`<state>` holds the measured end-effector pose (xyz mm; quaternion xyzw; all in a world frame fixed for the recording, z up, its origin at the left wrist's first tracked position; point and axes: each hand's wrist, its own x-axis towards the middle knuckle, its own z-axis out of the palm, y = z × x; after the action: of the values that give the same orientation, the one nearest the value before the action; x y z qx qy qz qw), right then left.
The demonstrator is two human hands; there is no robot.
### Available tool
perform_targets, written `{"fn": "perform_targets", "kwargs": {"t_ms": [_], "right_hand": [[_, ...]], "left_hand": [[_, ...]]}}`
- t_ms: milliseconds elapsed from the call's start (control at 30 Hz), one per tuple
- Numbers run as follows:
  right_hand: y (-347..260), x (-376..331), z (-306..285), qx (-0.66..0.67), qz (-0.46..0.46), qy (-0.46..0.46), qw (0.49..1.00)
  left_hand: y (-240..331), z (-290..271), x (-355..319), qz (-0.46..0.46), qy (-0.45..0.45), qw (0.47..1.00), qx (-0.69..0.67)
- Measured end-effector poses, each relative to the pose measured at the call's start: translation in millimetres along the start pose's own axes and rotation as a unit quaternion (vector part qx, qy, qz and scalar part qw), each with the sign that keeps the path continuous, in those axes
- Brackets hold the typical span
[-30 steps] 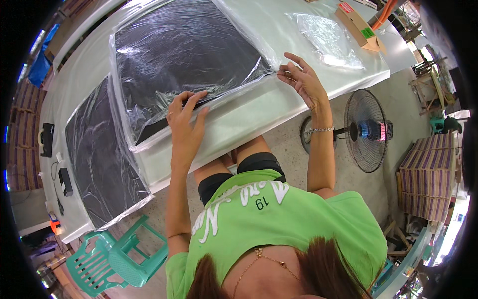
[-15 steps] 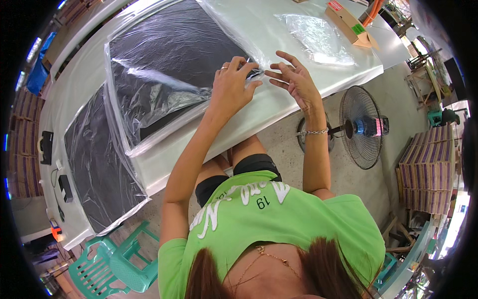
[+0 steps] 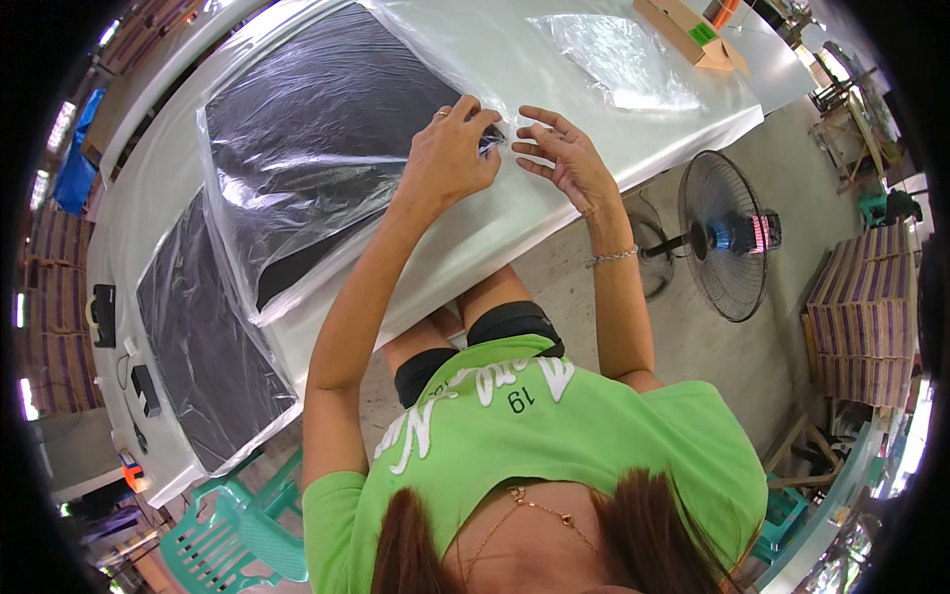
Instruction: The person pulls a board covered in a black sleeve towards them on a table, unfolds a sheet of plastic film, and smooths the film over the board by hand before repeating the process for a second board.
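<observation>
A clear plastic bag (image 3: 327, 129) with a flat black sheet inside lies on the white-covered table, its surface wrinkled and shiny. My left hand (image 3: 447, 156) is at the bag's right corner, thumb and bent fingers closed around the plastic there. Just to the right, my right hand (image 3: 566, 163) is held above the table with its fingers apart and nothing visible in it. A second bagged black sheet (image 3: 213, 337) lies to the left, partly under the first bag.
Beyond my hands lie a loose clear plastic bag (image 3: 618, 59) and an open cardboard box (image 3: 683, 35). A standing fan (image 3: 724, 236) is right of the table edge. Small black devices (image 3: 145, 389) rest at the table's left end, near a green plastic chair (image 3: 237, 530).
My left thumb has drawn in toward the fingers at the bag's corner. Both hands have shifted slightly left in the view, while the right hand's fingers remain apart.
</observation>
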<state>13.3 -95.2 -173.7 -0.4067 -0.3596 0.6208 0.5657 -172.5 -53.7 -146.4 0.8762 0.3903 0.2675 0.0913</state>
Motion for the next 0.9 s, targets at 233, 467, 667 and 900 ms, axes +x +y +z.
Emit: {"fn": "perform_targets", "kwargs": {"t_ms": [233,467,667,900], "right_hand": [[20,3,-11,-0.031,0.005,0.014,0.999],[24,-2,-13,-0.075,0.007,0.030,0.997],[34,-2,-20,-0.096,0.003,0.031,0.995],[38,-3,-20,-0.120,0.002,0.024,0.993]], "left_hand": [[2,-7,16,0.048,-0.097,0.993,0.049],[-2,-8,33,0.108,-0.174,0.973,0.104],[-1,-9,43,0.111,-0.216,0.963,0.114],[-4,-6,43,0.143,-0.164,0.970,0.112]]}}
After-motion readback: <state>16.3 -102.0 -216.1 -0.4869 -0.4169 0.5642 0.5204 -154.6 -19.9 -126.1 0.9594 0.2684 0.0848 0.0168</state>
